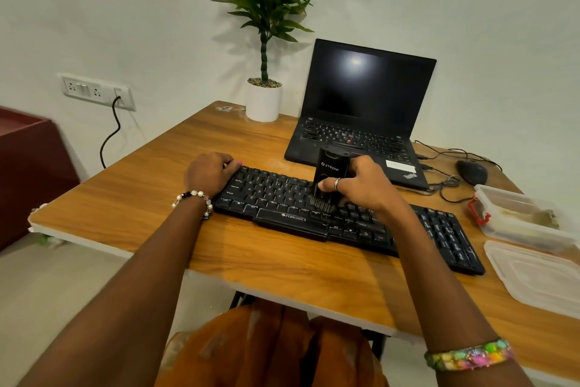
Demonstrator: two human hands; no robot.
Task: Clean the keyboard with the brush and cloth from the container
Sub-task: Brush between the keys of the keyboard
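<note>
A black keyboard [282, 198] lies across the middle of the wooden desk [131, 198]. My right hand [361, 184] grips a black block-shaped brush [329, 171] upright, its bristles down on the keys near the keyboard's centre. My left hand [210, 171] holds the keyboard's far left corner, fingers curled over its back edge. A clear plastic container [521, 214] with a red clip stands at the right, with a pale cloth [518, 214] inside. Its lid [539, 273] lies in front of it.
An open black laptop [364, 116] stands behind the keyboard. A mouse [472, 171] with loose cables lies to its right. A potted plant [263, 101] stands at the desk's back edge. A wall socket with a cord [110, 135] is at the left.
</note>
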